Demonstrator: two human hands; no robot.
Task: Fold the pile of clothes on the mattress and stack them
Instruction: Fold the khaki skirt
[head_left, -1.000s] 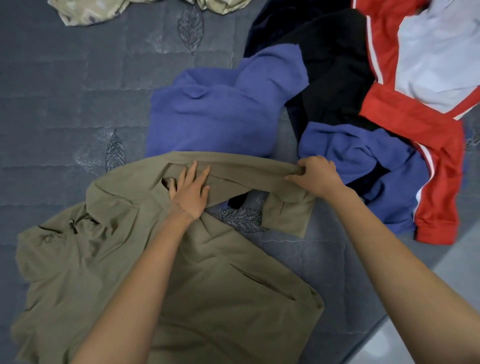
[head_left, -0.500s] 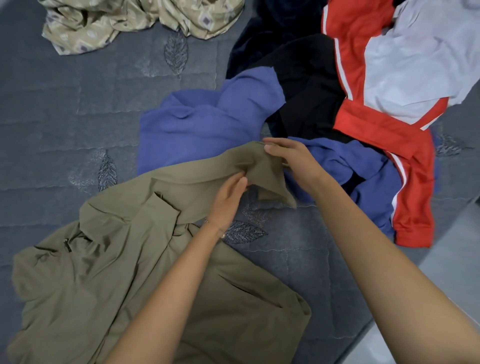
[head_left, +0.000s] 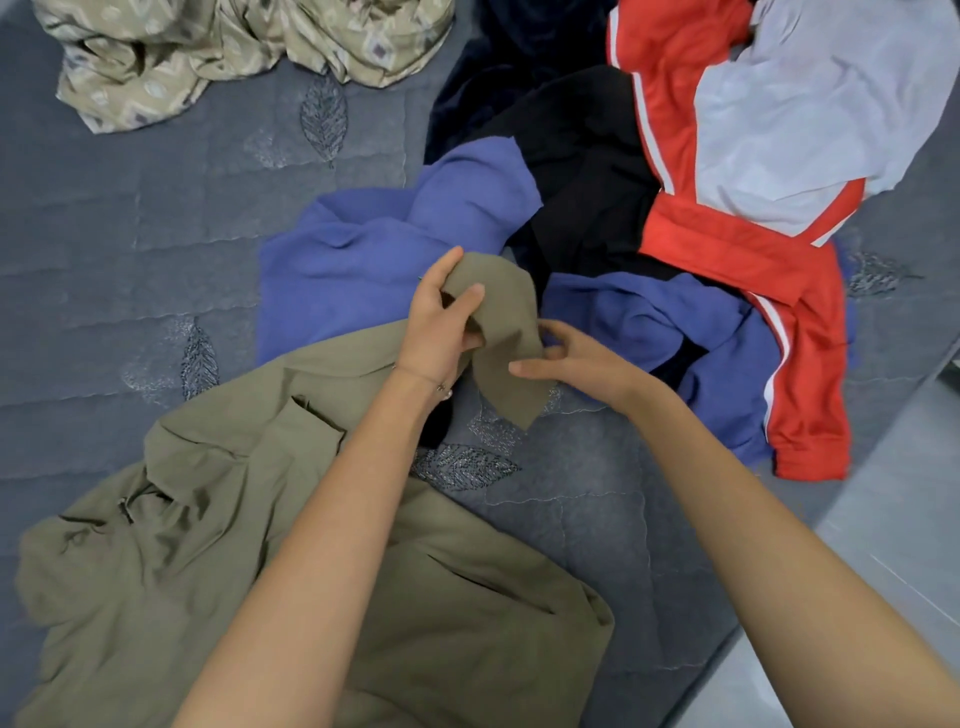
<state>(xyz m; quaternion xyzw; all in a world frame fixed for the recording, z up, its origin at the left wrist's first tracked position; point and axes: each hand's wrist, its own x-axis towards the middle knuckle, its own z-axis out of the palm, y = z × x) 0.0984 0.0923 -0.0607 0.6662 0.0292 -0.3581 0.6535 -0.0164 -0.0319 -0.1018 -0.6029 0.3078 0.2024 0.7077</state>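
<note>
Olive shirt (head_left: 218, 561) is sprawled on the mattress (head_left: 130, 249), one sleeve (head_left: 506, 332) lifted. Left hand (head_left: 441, 322) fingers clamped on it, right hand (head_left: 576, 361) pinching its edge. Looks thin, floppy, light; I'd grab seams or cuffs.

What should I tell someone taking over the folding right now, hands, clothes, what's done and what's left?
Left hand: gripping the raised sleeve of the olive shirt.
Right hand: pinching the same sleeve lower down.
The shirt's body lies crumpled on the grey quilted mattress, unfolded.
Unfolded pile beyond: blue garment, black garment, red jacket with white stripes, pale lilac garment; patterned beige cloth at far left.
Done: nothing folded or stacked in view.
Left: everything.
</note>
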